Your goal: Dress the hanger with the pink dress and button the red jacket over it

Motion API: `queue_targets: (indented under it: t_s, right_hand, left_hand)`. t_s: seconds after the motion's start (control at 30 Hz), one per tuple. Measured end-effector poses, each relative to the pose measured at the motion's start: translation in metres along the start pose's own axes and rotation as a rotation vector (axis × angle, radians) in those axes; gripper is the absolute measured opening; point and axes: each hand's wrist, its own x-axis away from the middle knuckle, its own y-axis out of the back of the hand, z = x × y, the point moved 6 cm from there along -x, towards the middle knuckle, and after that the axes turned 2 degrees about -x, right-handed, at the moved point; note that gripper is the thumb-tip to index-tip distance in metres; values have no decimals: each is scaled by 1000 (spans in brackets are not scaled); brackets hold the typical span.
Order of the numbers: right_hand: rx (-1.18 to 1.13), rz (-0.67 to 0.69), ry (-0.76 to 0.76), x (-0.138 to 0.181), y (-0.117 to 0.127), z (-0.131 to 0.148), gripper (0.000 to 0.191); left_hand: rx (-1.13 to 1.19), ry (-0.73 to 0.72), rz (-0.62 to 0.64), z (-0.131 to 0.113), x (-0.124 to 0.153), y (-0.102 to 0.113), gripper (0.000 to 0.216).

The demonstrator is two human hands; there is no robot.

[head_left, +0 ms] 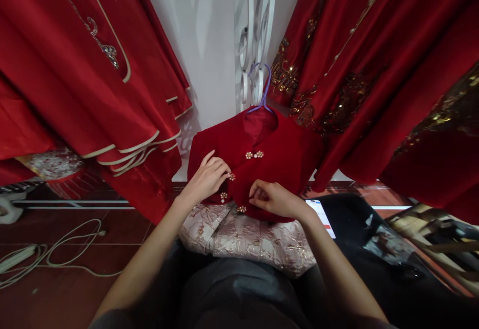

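Observation:
A dark red jacket (284, 169) hangs from a purple hanger (267, 87) in front of me, its lower part over my lap. Gold flower clasps with pearl-like beads run down its front. The top clasp (255, 155) is joined across the opening; below it the front edges lie apart. My left hand (209, 176) is closed, thumb and fingertip pinching a flower clasp (232, 176) on the left edge. Another clasp (223, 197) sits just beneath. My right hand (277, 199) is curled against the right front panel, above a lower clasp (241, 209); what its fingertips hold is hidden.
Pink brocade fabric (254, 239) lies across my lap. Red garments (123, 84) hang at left, and red gowns with gold embroidery (348, 99) at right. A white scrolled metal stand (258, 29) rises behind. A phone (321, 216) rests on a black surface; a cable (75, 249) lies on the floor.

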Motion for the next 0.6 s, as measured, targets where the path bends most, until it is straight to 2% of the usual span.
queue_targets:
  t_s: [0.1, 0.2, 0.43, 0.6]
  right_hand:
    - [-9, -38, 4, 3, 10, -1, 8]
    - [1, -74, 4, 6, 17, -1, 8]
    - [1, -84, 4, 10, 25, -3, 8]
    - [-1, -81, 1, 11, 26, -2, 8]
  left_hand:
    - [-76, -16, -5, 0, -3, -2, 20]
    - [-114, 13, -64, -2, -12, -3, 22]
    - [-93, 50, -181, -28, -54, -7, 26]
    - [-164, 95, -219, -34, -74, -14, 24]
